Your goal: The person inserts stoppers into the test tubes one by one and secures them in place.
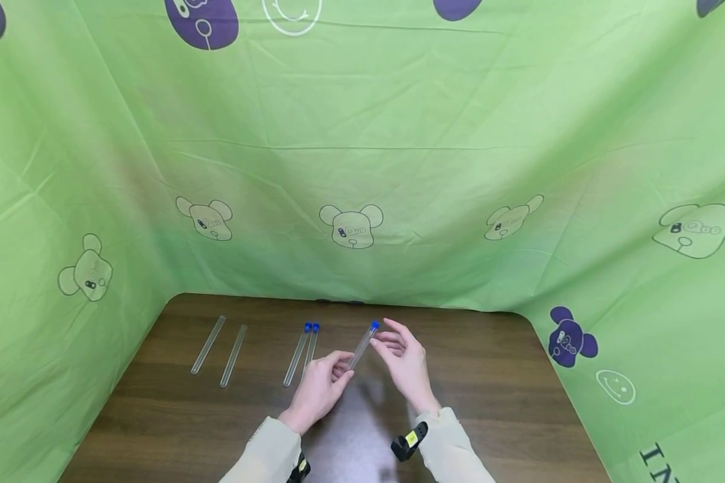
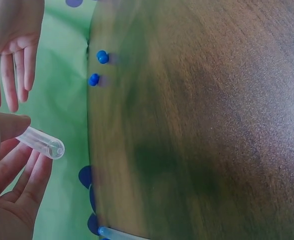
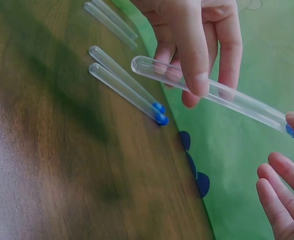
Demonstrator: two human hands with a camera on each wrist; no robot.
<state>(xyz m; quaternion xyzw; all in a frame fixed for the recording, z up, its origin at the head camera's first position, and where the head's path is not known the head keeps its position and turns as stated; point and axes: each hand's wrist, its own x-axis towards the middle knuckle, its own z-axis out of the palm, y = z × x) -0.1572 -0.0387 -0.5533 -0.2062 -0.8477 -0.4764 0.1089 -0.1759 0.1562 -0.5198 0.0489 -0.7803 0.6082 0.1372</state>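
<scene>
The left hand (image 1: 317,392) pinches the lower end of a clear test tube (image 1: 361,347) between thumb and fingers, holding it tilted above the wooden table (image 1: 495,396) with its blue cap (image 1: 374,326) pointing up and away. The right hand (image 1: 406,362) is at that capped end, fingers relaxed and spread, one fingertip touching the cap. 2 capped tubes (image 1: 302,352) lie side by side on the table just left of the hands, and 2 uncapped tubes (image 1: 220,349) farther left.

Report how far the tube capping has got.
Done, apparently: two capped tubes with blue caps lie side by side on the table. In hand: the left hand grips a third tube, blue cap on its tip, the right hand open beside it. Left: two uncapped tubes lie further left.
</scene>
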